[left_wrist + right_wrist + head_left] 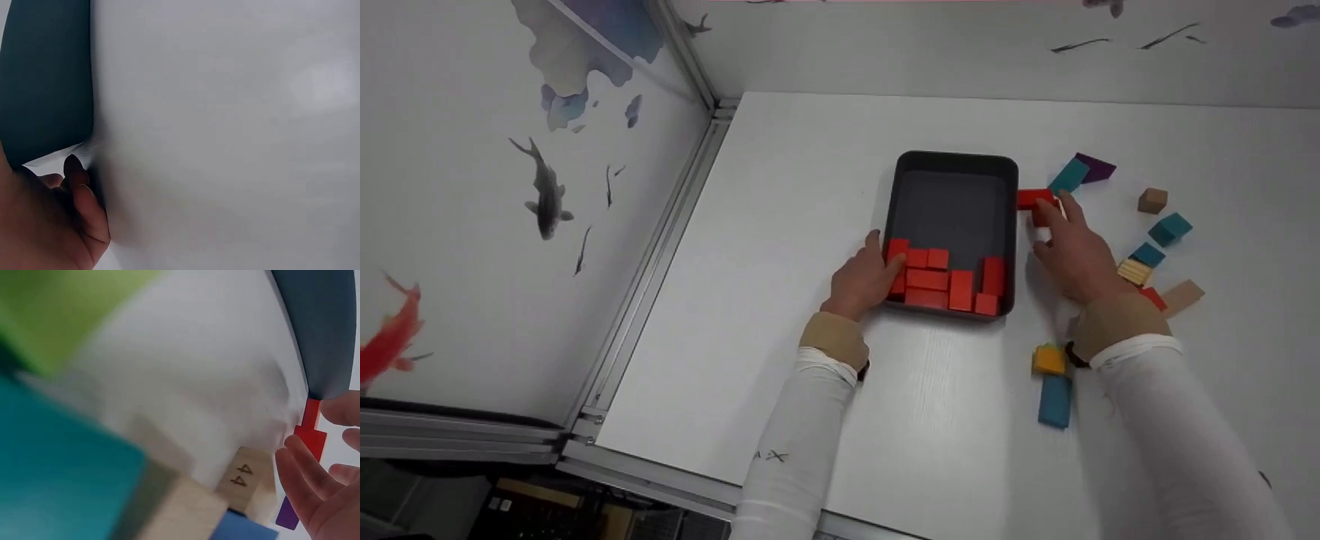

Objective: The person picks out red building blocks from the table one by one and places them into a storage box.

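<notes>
A dark grey tray [952, 199] lies on the white table, with several red blocks [927, 280] gathered at its near end. My left hand [859, 281] grips the tray's left wall near that end, thumb over the rim. In the left wrist view, curled fingers [90, 208] show beside the tray's dark outer side [45, 79]. Just outside the tray's right wall, a red block [1030, 198] lies against another red piece [310, 439]. Over these hovers my right hand [1080, 259], its fingers spread and thumb apart; any contact is hard to make out.
Beyond the right hand are a teal block [1069, 176] and a purple block [1097, 167]. Several wooden, teal, blue and striped blocks [1134, 271] lie to its right. Nearer me, a yellow block [1048, 360] touches a blue one [1055, 402]. Printed walls border the table.
</notes>
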